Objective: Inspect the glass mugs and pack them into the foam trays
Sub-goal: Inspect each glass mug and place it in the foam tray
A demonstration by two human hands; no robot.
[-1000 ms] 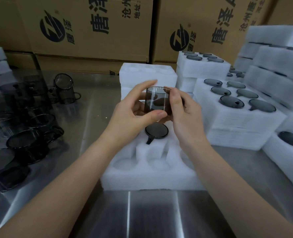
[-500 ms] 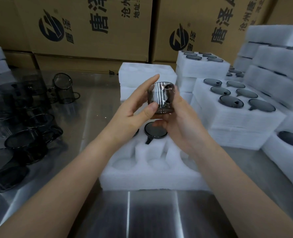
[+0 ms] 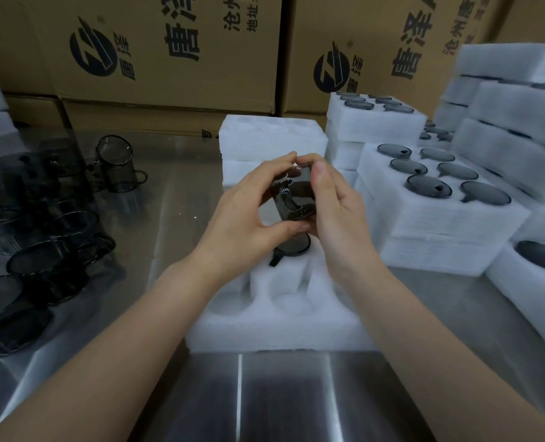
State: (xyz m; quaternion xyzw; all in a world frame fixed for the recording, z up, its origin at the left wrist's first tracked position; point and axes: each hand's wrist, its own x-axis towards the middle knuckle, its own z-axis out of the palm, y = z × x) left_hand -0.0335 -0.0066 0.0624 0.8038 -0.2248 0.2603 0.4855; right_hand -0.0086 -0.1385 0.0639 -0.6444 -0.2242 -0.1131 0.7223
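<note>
Glass like this smoked mug point(image 3: 300, 188), which both your left hand point(image 3: 245, 218) and right hand point(image 3: 335, 205) clasp with curled fingers directly over the foam tray point(image 3: 264, 330), is likely slick, rigid and brittle, so hold its wall, not the thin handle point(image 3: 288, 199).

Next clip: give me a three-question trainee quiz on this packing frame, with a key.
1. True or false: the left hand and the right hand both hold one glass mug above the near foam tray.
2. The loose mugs stand: A) left of that tray; B) right of it; C) inside it.
3. Fill in: the full tray at the right shows ___ mugs.
Key: 1 true; 2 A; 3 six.
</note>
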